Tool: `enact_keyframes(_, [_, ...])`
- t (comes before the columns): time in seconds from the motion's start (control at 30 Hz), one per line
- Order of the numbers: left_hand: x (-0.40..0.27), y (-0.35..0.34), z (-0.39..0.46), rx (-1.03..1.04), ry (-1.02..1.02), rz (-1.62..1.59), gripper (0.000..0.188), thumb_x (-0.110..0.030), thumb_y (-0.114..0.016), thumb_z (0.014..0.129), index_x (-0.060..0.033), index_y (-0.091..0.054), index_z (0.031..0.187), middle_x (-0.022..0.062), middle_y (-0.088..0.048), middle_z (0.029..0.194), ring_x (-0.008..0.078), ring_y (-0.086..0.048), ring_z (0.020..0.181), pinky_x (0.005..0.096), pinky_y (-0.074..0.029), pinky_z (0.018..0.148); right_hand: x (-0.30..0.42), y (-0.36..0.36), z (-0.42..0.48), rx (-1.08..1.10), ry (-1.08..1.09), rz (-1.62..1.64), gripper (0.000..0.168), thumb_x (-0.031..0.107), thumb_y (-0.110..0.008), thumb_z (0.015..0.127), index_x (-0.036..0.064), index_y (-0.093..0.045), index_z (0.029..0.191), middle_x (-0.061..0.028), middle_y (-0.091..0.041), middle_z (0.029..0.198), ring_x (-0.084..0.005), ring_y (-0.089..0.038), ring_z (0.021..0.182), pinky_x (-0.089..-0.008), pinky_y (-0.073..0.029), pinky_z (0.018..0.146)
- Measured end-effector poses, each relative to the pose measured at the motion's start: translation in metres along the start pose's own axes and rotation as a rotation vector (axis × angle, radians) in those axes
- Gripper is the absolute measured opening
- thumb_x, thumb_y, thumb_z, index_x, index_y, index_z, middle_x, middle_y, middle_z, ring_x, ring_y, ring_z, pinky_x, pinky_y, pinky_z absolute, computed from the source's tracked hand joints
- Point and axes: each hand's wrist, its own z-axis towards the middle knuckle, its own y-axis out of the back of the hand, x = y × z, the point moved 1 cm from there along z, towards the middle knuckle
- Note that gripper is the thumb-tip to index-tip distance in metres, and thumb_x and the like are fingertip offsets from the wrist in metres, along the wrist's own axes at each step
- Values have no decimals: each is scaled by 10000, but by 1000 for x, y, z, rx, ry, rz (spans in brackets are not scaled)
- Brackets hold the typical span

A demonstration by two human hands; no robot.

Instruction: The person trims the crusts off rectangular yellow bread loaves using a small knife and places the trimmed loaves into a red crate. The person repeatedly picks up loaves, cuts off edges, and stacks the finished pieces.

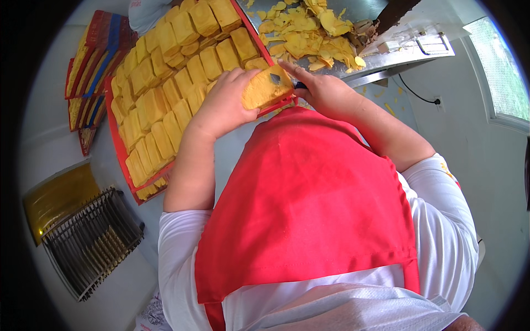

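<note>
My left hand point(230, 97) grips a yellow loaf-shaped block point(265, 92), probably cake or bread, from its left side and holds it tilted over the near edge of a red plastic crate point(120, 155). On the block's upper face is a small dark grey patch; whether it is part of a blade or a mark I cannot tell. At the block's right end, my right hand point(316, 85) is closed around a dark blue handle point(300, 85), apparently a knife's, with the index finger stretched along the block. Rows of similar yellow blocks point(151, 109), some stacked, fill the crate.
Thin yellow trimmings point(304, 37) lie heaped on a metal table point(374, 66) beyond my right hand. More red crates point(93, 62) are stacked at the upper left. A slotted metal rack point(93, 244) stands at the lower left. Part of another person's white clothing point(145, 14) shows behind the crate.
</note>
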Motion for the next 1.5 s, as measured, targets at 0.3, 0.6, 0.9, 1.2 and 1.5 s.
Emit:
enact_keyframes(0.3, [-8,-12,2,53,26,-59,727,-156,-789,650,-48,-508,1312,137,-535,1126,336,-493,1133,394,-429,984,-24,9,-2,40,131,52,601,227,-562,945,279,-310,1488,-176,-692,914,-383,-661,815,-477,-510,737])
enact_keyframes(0.6, [-2,-28,7,5,163,-418,725,-83,-753,699,-39,-455,1359,122,-515,1242,255,-473,1228,337,-362,1061,-82,11,41,121,-143,841,497,210,-475,1011,149,-318,1478,-71,-584,731,-141,-528,516,-279,-431,492])
enact_keyframes(0.9, [-4,-45,5,-328,95,-680,745,-3,-700,714,-21,-362,1378,125,-479,1317,220,-454,1260,346,-346,1080,-65,23,12,57,76,952,594,229,-481,1021,127,-197,1532,-63,-560,748,-118,-500,564,-257,-425,544])
enact_keyframes(1.2, [-27,-34,5,-162,4,-1023,798,50,-671,673,-53,-369,1405,84,-469,1325,201,-439,1272,342,-340,1076,-30,68,-29,197,510,572,718,177,-567,976,161,-145,1556,-140,-624,1105,-248,-607,973,-357,-459,925])
enact_keyframes(1.5, [-25,-52,-6,37,-23,-1181,824,-52,-741,686,-47,-361,1417,83,-471,1330,202,-430,1284,341,-321,1085,-32,56,-23,103,270,517,481,81,-510,996,175,-427,1460,-80,-623,1238,-179,-598,1024,-315,-487,923])
